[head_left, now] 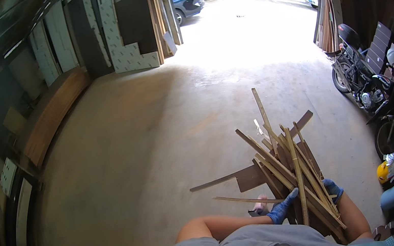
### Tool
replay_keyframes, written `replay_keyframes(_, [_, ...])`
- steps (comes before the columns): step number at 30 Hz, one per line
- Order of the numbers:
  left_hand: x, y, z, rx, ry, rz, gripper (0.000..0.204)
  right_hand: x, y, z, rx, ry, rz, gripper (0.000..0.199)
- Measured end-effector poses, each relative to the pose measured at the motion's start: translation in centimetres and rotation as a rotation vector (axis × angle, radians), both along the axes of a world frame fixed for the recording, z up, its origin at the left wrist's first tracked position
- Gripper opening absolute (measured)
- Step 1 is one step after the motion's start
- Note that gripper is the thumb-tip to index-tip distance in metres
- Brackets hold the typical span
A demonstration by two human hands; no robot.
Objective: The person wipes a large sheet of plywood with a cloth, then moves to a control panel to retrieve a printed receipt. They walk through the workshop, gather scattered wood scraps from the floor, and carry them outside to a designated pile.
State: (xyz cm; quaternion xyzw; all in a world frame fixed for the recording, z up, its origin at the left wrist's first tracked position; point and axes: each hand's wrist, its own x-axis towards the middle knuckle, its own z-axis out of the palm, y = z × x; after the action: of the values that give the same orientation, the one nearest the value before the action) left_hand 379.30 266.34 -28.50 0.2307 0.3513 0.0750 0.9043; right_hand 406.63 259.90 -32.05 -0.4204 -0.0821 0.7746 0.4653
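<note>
A loose bundle of long, thin wood strips [298, 174] lies in front of me, its pieces pointing several ways, mostly away from me. My left hand [283, 208], in a blue glove, grips the bundle from its left side. On the opposite side my right hand [334, 190], gloved alike, is closed against the strips, its fingers partly hidden by them. Wider dark brown board pieces [250, 178] show under and beside the strips. One thin strip [242, 199] sticks out to the left, near a small pinkish object [260, 205] that I cannot make out.
Along the right wall stand a motorcycle [364, 91], a blue bucket [393, 196] and a yellow container [382, 172]. Boards and panels [128, 31] lean at the left, beside a curved brown wooden piece [54, 117]. Beyond the wide doorway, a dark car [186, 1] is parked outside.
</note>
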Motion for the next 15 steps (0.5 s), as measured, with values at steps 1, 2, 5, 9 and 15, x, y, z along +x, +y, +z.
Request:
replay_keyframes(1, [1.1, 1.9, 1.2, 0.017, -0.008, -0.006, 0.085, 1.5, 1.6, -0.7, -0.002, -0.009, -0.009, 0.038])
replay_keyframes(2, [2.4, 4.4, 2.7, 0.029, -0.089, -0.029, 0.085, 3.4, 4.1, -0.6, -0.009, -0.018, -0.010, 0.038])
replay_keyframes(5, [7.4, 12.6, 3.6, 0.015, -0.113, -0.039, 0.085, 8.6, 12.1, -0.1, -0.030, -0.028, 0.018, 0.038])
replay_keyframes(9, [13.6, 23.1, 2.4, 0.065, -0.109, 0.037, 0.086, 13.9, 24.5, 3.1, -0.040, -0.047, 0.095, 0.038])
replay_keyframes(15, [16.1, 37.1, 5.4, -0.186, -0.032, 0.144, 0.093, 17.8, 41.4, 1.8, -0.077, -0.047, 0.162, 0.038])
